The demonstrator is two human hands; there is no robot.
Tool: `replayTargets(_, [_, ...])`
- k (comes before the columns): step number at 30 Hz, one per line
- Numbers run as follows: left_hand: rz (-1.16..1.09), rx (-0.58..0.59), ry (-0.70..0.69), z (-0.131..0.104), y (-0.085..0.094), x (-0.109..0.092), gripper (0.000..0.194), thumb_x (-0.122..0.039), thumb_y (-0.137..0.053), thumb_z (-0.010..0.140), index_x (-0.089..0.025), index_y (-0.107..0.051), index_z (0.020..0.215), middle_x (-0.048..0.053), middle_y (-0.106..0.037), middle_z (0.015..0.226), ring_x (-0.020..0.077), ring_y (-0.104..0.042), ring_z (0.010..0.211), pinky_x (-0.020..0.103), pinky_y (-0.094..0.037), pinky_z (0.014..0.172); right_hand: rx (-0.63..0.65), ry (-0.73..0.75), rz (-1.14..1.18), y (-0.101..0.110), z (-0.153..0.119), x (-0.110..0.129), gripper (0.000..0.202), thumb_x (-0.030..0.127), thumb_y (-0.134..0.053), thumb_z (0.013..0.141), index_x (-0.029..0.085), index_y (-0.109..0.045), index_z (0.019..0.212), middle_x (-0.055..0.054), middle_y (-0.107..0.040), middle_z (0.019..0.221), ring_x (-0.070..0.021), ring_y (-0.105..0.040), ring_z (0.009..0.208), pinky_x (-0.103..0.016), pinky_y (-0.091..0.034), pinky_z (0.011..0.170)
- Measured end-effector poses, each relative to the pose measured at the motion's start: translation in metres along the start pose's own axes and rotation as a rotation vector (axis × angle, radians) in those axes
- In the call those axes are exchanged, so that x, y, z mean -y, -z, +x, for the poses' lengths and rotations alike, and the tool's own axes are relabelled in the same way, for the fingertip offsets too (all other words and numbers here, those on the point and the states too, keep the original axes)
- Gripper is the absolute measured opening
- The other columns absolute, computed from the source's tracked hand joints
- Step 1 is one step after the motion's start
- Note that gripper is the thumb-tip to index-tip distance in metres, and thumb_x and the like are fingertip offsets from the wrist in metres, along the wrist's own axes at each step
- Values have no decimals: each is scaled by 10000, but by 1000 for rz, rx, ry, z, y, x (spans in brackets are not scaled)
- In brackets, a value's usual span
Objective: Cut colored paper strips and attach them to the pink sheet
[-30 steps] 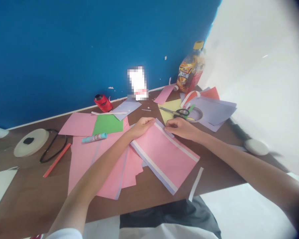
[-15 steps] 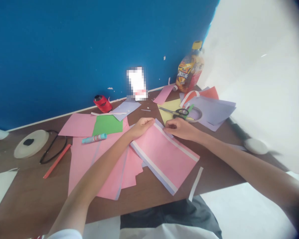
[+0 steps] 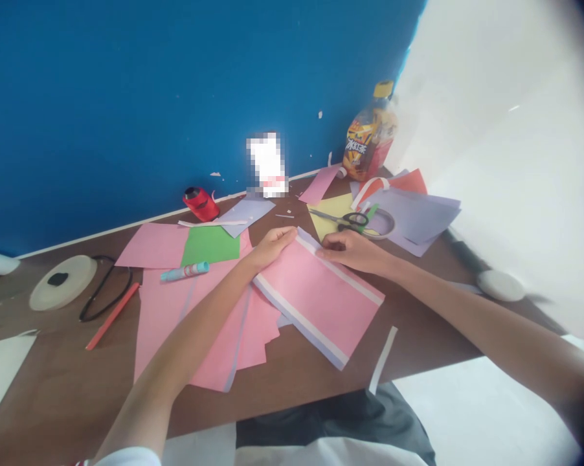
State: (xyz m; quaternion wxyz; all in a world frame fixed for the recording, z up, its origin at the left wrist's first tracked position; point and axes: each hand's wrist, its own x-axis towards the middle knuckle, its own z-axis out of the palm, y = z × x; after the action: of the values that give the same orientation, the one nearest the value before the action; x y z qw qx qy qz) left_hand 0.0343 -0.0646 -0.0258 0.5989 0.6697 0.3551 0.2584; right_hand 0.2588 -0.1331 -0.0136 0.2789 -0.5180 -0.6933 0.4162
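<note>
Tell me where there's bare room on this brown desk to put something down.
The desk shows bare at front left, between the white item, red strip and pink sheets, and, less widely, right of the held pink sheet, on the near side of the right forearm. The back right is crowded: scissors, tape roll, purple sheets and bottle.

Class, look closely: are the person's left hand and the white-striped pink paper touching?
Touching. The head view shows it: the left hand grips the white-striped pink paper by its far edge, fingers closed over it.
</note>
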Motion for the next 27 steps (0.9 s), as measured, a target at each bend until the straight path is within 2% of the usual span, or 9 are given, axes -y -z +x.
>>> replayTargets(3, [-13,-48,11,1,-1,-2,398,-539,-565,834,-152,-655,851,38,-644,802,180,-589,812,283,-456,757,37,8,20,1,-1,1,384,499,-594,800,183,-501,603,37,-466,592,-115,-423,588,-273,-306,574])
replayTargets(5, [-17,-65,10,0,-2,-4,403,-544,-552,836,-155,-656,850,38,-644,806,180,-586,806,284,-456,745,28,0,-6,1,-1,1,398,512,-601,790,182,-500,592,35,-468,580,-114,-418,577,-276,-303,570])
replayTargets(8, [17,-79,-5,-1,-4,-5,416,-558,-543,838,-155,-644,812,21,-611,756,152,-553,729,268,-428,677,30,-11,-60,1,0,0,388,514,-603,780,177,-539,598,28,-490,572,-119,-428,565,-280,-306,566])
replayTargets(12, [107,-82,-62,-1,-6,-3,361,-497,-640,790,-144,-620,718,-12,-533,670,97,-459,623,238,-350,598,71,-21,-92,3,-1,2,355,490,-609,770,171,-583,618,21,-519,587,-122,-442,577,-279,-311,568])
replayTargets(19, [5,-220,-65,1,-4,2,328,-474,-629,807,-149,-632,765,-10,-557,706,104,-468,654,235,-352,612,74,-27,-39,13,0,1,305,482,-513,857,192,-599,815,11,-592,745,-138,-522,678,-274,-378,639])
replayTargets(27, [112,-144,-72,-1,-6,1,396,-510,-590,833,-150,-733,914,55,-672,855,160,-550,760,258,-392,659,76,-1,-142,12,3,-8,302,467,-511,850,190,-630,831,0,-606,692,-153,-539,632,-272,-352,577])
